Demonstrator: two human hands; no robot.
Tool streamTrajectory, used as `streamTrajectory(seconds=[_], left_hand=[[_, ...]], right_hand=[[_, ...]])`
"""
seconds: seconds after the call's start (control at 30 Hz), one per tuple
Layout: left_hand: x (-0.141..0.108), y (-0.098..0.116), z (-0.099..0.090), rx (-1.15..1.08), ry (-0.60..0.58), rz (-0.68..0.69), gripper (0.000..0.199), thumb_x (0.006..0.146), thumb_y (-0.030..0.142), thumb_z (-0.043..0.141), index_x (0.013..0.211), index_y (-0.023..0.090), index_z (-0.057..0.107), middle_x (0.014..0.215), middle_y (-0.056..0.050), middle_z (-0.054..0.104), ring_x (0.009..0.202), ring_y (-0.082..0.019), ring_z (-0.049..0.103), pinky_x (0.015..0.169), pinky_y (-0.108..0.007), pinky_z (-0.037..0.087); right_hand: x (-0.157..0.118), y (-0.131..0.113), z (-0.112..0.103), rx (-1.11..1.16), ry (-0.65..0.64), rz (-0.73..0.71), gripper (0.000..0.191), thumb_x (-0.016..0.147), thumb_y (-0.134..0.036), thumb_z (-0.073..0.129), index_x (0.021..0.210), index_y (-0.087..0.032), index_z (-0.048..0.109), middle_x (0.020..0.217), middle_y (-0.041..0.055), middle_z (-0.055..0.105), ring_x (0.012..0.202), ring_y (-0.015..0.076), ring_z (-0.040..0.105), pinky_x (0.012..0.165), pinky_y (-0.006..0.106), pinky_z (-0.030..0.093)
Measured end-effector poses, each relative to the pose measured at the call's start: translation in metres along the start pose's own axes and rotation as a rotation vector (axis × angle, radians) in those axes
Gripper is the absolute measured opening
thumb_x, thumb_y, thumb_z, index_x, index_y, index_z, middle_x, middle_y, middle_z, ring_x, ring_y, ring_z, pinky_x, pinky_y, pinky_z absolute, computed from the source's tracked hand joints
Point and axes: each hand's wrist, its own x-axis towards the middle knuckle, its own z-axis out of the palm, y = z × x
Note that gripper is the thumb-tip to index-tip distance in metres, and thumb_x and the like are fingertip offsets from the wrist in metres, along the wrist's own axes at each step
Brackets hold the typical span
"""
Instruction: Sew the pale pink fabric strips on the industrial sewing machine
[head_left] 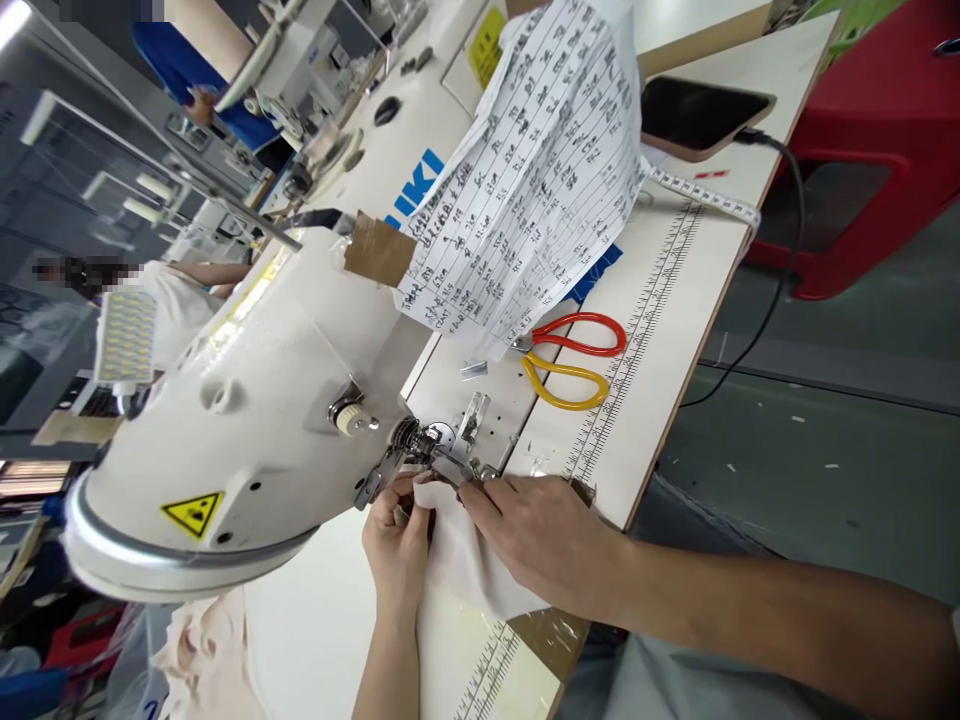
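Standing right by this bench, and it's all fiddly fingertip stuff. The person has a pale piece of cloth bunched up just in front of the needle area of a big white sewing machine, over the near edge of the tabletop.

Left hand is curled in, pinching the cloth's edge between thumb and fingers. Right hand is bent over the other side of it, fingertips pressed together at the cloth near the metal parts; whether they're really gripping or just steadying, I can't tell.

Looks to me like the lining-up step: getting that edge sorted by the needle. Can't see from here if any of it is under the foot, the fingers hide that. I'd say the next move calls for a flat, square edge and fingertips well clear of the needle.

Red-and-yellow scissors lie just beyond, loops toward the table edge, partly under a handwritten sheet. Neither hand's on them. Phone is farther up, plugged in.
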Motion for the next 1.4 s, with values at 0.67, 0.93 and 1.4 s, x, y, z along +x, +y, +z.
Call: streamTrajectory(seconds=[0.67,0.93,1.4], left_hand=[[-0.003,-0.005,-0.01,0.282,-0.137,0.695,0.025,0.089,0.006,0.053,0.106,0.023,0.062,0.105,-0.006,0.063,0.095,-0.017,0.062,0.079,-0.032,0.055],[-0.028,0.016,-0.002,0.476,-0.126,0.707,0.039,0.082,0.0,0.043,0.115,0.015,0.057,0.114,-0.015,0.055,0.101,-0.026,0.055,0.083,-0.045,0.056],[-0.047,0.011,-0.001,0.419,-0.148,0.549,0.05,0.082,0.004,0.04,0.128,0.014,0.058,0.128,-0.012,0.062,0.124,-0.027,0.052,0.104,-0.049,0.049]], right_hand=[[-0.027,-0.005,0.0,0.005,0.169,0.073,0.025,0.082,-0.003,0.051,0.106,-0.012,0.056,0.078,0.0043,0.066,0.065,0.0186,0.066,0.053,0.03,0.041],[-0.083,0.004,-0.025,0.177,0.182,0.001,0.026,0.088,-0.003,0.034,0.095,-0.022,0.049,0.063,-0.005,0.062,0.05,0.0124,0.062,0.046,0.027,0.039],[-0.088,0.016,-0.031,0.011,0.165,-0.172,0.031,0.095,-0.005,0.031,0.114,-0.014,0.053,0.08,0.0034,0.07,0.067,0.015,0.069,0.058,0.026,0.052]])
